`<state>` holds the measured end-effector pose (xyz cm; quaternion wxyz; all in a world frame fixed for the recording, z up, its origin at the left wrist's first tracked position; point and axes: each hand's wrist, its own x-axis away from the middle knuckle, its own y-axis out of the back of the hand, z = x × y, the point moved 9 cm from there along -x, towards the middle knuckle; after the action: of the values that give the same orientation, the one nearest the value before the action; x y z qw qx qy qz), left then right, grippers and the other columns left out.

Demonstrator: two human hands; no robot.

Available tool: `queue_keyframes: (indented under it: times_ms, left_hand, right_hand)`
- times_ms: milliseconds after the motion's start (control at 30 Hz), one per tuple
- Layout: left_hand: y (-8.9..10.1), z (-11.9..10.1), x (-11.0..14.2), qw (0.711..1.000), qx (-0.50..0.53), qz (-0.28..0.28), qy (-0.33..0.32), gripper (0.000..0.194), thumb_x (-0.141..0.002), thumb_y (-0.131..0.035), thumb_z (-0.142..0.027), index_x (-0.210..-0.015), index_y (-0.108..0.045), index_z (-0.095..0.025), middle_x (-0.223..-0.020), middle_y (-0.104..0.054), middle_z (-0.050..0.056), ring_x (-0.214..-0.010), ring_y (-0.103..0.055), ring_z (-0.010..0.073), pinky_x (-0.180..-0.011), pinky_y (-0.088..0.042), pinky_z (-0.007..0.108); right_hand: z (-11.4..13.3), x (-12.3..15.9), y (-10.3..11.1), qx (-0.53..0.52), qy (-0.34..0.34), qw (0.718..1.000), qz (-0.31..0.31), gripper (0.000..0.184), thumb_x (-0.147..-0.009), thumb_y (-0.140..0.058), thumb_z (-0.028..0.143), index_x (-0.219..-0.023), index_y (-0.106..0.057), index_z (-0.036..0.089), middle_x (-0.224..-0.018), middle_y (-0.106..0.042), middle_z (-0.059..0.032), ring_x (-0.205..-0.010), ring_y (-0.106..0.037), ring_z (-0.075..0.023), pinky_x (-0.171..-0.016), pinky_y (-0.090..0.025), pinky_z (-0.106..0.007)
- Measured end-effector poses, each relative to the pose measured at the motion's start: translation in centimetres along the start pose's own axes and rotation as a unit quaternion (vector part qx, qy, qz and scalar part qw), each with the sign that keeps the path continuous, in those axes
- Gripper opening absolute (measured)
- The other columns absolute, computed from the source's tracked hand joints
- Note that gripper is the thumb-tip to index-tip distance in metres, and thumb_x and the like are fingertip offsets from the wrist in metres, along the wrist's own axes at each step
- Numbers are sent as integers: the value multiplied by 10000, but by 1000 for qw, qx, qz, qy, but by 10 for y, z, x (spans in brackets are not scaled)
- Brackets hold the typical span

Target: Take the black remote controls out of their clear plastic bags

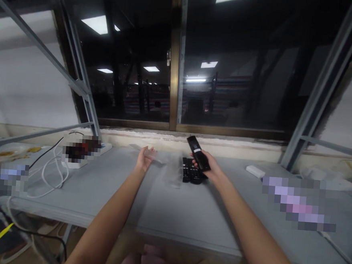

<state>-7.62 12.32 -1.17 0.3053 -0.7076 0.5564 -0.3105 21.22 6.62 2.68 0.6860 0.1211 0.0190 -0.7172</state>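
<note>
My right hand (212, 166) grips a black remote control (198, 153), its back with a small white label turned toward me, held above the table. My left hand (145, 159) is closed on a clear plastic sleeve (155, 156), blurred and spread out to both sides of the fingers. Under and beside the right hand, several black remote controls (191, 175) lie side by side on the table, buttons up. Just left of them is a pile of translucent plastic sleeves (172, 172), smeared by motion.
The grey table (182, 217) stands against a dark window (131, 80) between metal shelf posts (316, 85). At left lie a white cable (44, 175) and a power strip (105, 148). A small white block (255, 171) and a pixelated object (297, 205) with a cord lie at right.
</note>
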Motion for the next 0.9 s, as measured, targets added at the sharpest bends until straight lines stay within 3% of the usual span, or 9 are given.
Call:
queue_keyframes:
  times_ms: [67,167,233,467,667,833,900]
  left_hand:
    - [0,0,0,1000,-3,-1,0,59,-858,-490,-165,-818,-533,-156,-720,-614,28,-604,-606,128,-692,-548,294]
    - [0,-1,1,1000,1,-3,-1,70,-869,-483,-185,-820,-527,-161,-732,-610,26,-614,-613,129,-690,-544,280]
    - [1,-3,2,1000,10,-14,-4,81,-876,-478,-197,-827,-531,-161,-742,-606,27,-629,-616,126,-697,-538,267]
    - [3,-8,6,999,25,-40,-8,116,-883,-471,-205,-824,-551,-143,-705,-591,38,-643,-614,139,-678,-522,249]
    - [-6,-4,10,1000,9,-21,-14,107,-877,-474,-192,-783,-516,-165,-717,-609,36,-631,-617,136,-668,-532,255]
    - [-15,0,11,1000,8,5,-4,105,-875,-478,-182,-774,-504,-162,-745,-630,51,-653,-627,135,-698,-546,271]
    - [-16,-3,12,1000,18,8,-11,98,-875,-478,-180,-782,-504,-162,-760,-637,51,-656,-624,127,-725,-549,284]
  right_hand:
    - [15,8,-20,19,66,996,52,361,-869,-456,408,-1103,-624,190,-990,-676,-71,-766,-646,-182,-687,-523,-307]
    - [33,22,-35,166,183,967,58,391,-722,-675,316,-1112,-647,299,-1098,-646,-17,-959,-612,-209,-873,-467,-355]
    - [37,28,-43,213,218,949,83,408,-702,-703,288,-1105,-660,326,-1132,-639,-7,-1035,-586,-221,-948,-418,-379]
    - [26,26,-49,204,179,949,164,396,-718,-696,317,-1113,-675,305,-1109,-672,-18,-1006,-606,-232,-886,-451,-357]
    - [21,26,-52,213,158,950,162,369,-708,-708,341,-1072,-695,288,-1072,-690,-5,-973,-623,-218,-862,-452,-316]
    - [17,30,-60,170,124,961,181,383,-790,-626,381,-1141,-647,230,-958,-704,-20,-656,-647,-147,-706,-480,-279]
    - [18,31,-61,174,133,958,184,378,-796,-622,382,-1140,-643,229,-961,-701,-21,-673,-646,-150,-716,-479,-282]
